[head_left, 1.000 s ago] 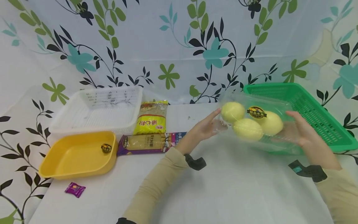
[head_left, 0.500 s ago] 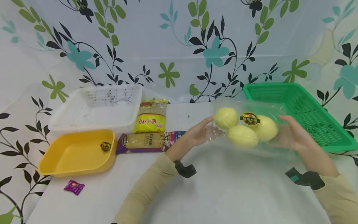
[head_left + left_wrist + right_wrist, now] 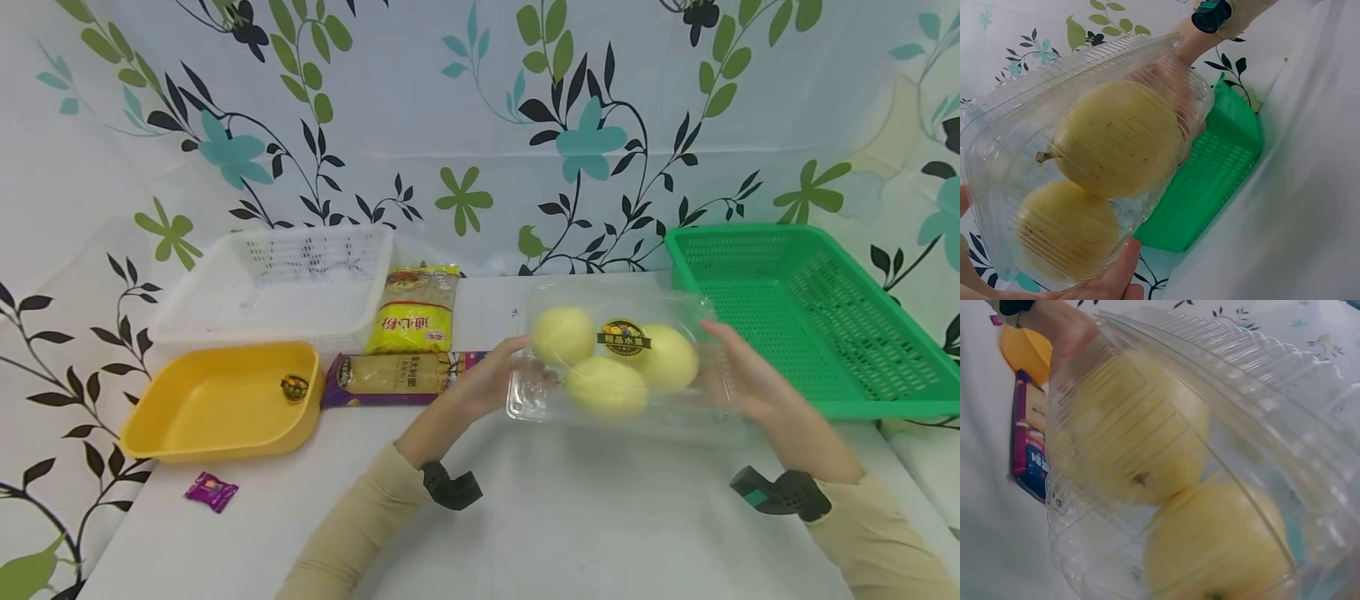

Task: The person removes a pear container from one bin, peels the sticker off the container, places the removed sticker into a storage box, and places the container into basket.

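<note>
A clear plastic fruit box (image 3: 555,415) is held between my two hands over the right half of the white table. Inside it lie three pale yellow, apple-like fruits (image 3: 609,387), and a black and gold label (image 3: 624,337) sits on its lid. My left hand (image 3: 487,385) grips the box's left end. At the opposite end, my right hand (image 3: 750,379) holds it with the thumb up along the side. Both wrist views show the ridged walls close up, with a stemmed fruit (image 3: 1119,140) visible through the plastic. Fingers behind the box are partly hidden.
A green basket (image 3: 885,407) stands at the right rear. On the left are a white basket (image 3: 300,321), a yellow tray (image 3: 217,417) with a round dark label, and a purple wrapped candy (image 3: 212,492). A yellow food bag (image 3: 411,321) and a pasta pack (image 3: 390,379) lie between.
The fruit box has moved left and slightly toward me, away from the green basket, with both hands keeping hold. The head view has shifted a little to the right.
</note>
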Demonstrator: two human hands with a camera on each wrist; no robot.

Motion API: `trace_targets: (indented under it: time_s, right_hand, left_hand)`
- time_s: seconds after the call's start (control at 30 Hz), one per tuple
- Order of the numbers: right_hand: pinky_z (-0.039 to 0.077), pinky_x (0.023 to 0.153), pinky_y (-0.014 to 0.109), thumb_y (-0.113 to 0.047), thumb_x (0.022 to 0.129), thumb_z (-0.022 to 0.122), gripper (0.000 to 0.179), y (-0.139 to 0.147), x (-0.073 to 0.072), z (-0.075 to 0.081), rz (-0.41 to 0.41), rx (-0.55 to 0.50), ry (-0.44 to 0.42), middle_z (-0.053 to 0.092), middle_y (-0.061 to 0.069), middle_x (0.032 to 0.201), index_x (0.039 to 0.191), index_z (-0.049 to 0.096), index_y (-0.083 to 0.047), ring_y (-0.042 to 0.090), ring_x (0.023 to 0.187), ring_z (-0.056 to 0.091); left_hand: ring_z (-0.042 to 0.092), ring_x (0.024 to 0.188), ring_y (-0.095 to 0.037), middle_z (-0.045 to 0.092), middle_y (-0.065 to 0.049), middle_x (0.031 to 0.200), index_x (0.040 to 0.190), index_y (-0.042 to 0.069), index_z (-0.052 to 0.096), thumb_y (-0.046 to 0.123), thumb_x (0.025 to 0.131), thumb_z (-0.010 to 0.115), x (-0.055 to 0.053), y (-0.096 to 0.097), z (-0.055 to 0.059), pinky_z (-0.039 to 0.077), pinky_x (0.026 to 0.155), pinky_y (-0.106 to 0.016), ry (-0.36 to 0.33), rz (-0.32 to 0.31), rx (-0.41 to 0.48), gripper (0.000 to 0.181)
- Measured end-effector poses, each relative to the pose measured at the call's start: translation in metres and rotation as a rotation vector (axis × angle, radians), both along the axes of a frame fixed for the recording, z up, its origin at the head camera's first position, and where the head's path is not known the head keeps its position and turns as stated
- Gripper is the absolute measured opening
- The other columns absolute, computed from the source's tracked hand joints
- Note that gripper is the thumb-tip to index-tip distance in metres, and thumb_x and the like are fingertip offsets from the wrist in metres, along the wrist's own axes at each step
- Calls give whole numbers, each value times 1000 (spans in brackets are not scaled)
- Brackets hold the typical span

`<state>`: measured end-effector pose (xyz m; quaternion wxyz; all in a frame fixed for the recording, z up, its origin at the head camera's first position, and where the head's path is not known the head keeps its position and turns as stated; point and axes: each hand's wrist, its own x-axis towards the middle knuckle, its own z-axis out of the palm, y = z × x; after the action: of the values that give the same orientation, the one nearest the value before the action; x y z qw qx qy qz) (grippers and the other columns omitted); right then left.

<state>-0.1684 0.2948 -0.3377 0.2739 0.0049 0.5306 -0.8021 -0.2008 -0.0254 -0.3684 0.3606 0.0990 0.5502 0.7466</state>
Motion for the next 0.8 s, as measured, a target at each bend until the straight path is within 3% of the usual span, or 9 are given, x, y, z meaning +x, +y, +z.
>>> trace_targets:
  time_s: [0.07, 0.13, 0.17, 0.33, 0.47, 0.63, 0.8]
  right_hand:
    - [41, 84, 49, -48, 92, 31, 81, -7, -1, -1, 3, 23, 17, 5, 33, 138, 136, -24, -8, 20, 90, 57]
    - [40, 84, 50, -50, 91, 31, 83, -14, -1, -2, 3, 68, 43, -22, 24, 140, 133, -31, -13, 17, 88, 57]
    - [40, 84, 50, -50, 91, 31, 84, -16, -2, -4, 9, 68, 45, -24, 24, 139, 133, -31, -13, 17, 89, 56]
    - [38, 85, 53, -55, 89, 30, 90, -25, -4, -12, 29, 119, 56, -15, 31, 138, 133, -26, 0, 18, 92, 52]
    - [37, 88, 49, -56, 89, 27, 91, -30, -3, -20, 93, 143, 66, -7, 37, 135, 131, -23, 8, 21, 96, 52]
    - [39, 88, 45, -54, 89, 27, 89, -40, -1, -31, 110, 172, 55, 3, 36, 134, 133, -18, 9, 22, 98, 51]
    - [39, 89, 45, -54, 90, 28, 88, -53, 2, -40, 108, 145, 34, 0, 37, 135, 134, -17, 9, 24, 100, 50]
  left_hand:
    - [34, 120, -37, 29, -22, 136, 141, 16, 17, 43, 91, 33, 2, -7, -3, 29, 95, -51, 29, 3, 2, 59]
    - [31, 122, -37, 27, -21, 137, 141, 16, 17, 46, 89, 34, 4, -14, -4, 27, 96, -50, 51, 14, -7, 63]
    - [30, 122, -36, 26, -21, 138, 142, 15, 17, 48, 88, 35, 4, -16, -5, 26, 96, -50, 56, 20, -12, 65]
    - [26, 125, -38, 23, -22, 140, 142, 11, 15, 50, 86, 39, 10, -27, -10, 21, 98, -51, 40, 67, -44, 72]
    - [20, 126, -40, 19, -25, 139, 142, 8, 8, 46, 89, 39, 21, -34, -18, 16, 100, -52, 27, 97, -70, 72]
    - [15, 127, -40, 16, -26, 139, 140, 5, 6, 42, 90, 36, 35, -45, -28, 11, 101, -51, 26, 111, -79, 69]
    - [18, 125, -44, 14, -29, 138, 141, 5, 4, 46, 89, 38, 40, -60, -36, 18, 98, -53, 5, 131, -58, 75]
